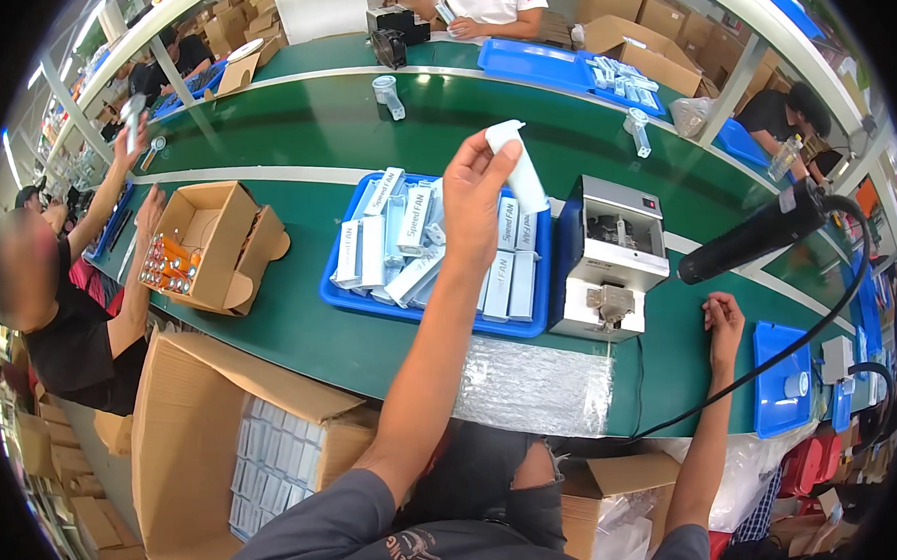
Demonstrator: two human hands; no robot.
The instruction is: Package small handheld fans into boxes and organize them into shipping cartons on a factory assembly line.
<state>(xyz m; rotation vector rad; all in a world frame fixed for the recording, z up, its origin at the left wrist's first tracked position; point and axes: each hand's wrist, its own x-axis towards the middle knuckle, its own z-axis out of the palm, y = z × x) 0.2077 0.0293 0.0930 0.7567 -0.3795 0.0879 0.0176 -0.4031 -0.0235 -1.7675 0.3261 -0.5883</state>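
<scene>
Left hand (pixel 477 196) raised over blue tray (pixel 427 314), fingers pinched on white cylindrical device (pixel 514 163). Tray packed with slim white printed boxes (pixel 400 243). Right hand (pixel 724 320) resting loosely open on green table (pixel 296 323), near grey metal machine (pixel 610 257). Brown carton (pixel 210 245) far left; black tool (pixel 761 234) hanging right, cable partly cut off.

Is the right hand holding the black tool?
No: the right hand rests open on the table edge, while the black tool hangs apart above it; the left hand holds a white piece.
</scene>
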